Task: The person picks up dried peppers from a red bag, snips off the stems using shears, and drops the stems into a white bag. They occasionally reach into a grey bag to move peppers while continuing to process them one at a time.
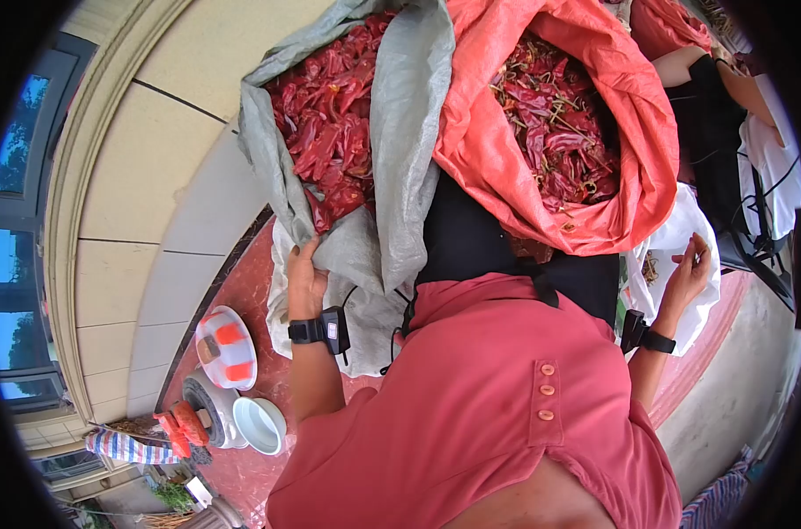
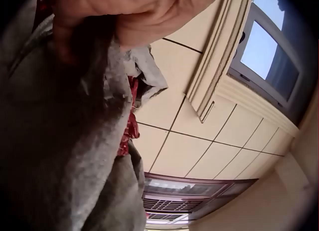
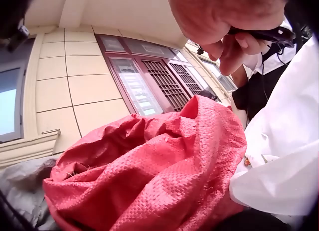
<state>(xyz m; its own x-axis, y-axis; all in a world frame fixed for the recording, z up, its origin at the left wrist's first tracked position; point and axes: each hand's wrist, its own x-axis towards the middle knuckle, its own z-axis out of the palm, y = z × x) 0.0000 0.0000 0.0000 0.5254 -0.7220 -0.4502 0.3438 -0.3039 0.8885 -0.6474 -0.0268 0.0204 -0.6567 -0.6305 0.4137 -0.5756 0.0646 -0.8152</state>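
At the rim of the grey sack [image 1: 400, 141], which holds dried red chilies [image 1: 330, 115], my left hand [image 1: 306, 286] grips the cloth. The left wrist view shows that hand [image 2: 144, 16] over the bunched grey cloth [image 2: 99, 141], with part of its fingers in shadow. My right hand [image 1: 691, 273] is raised beside the white sack [image 1: 696, 225], fingers loosely bent. In the right wrist view it [image 3: 229, 21] hangs above and right of the red sack [image 3: 159, 176]; a dark object [image 3: 271, 36] shows by its fingers, and whether it touches them I cannot tell.
More chilies [image 1: 563, 132] with stems lie in the open red sack. Another person's arm [image 1: 749, 88] is at the right, near a black chair [image 1: 757, 273]. A clear tub [image 1: 226, 348] and a pale basin [image 1: 259, 426] stand on the red floor at left, beside the tiled wall [image 1: 123, 176].
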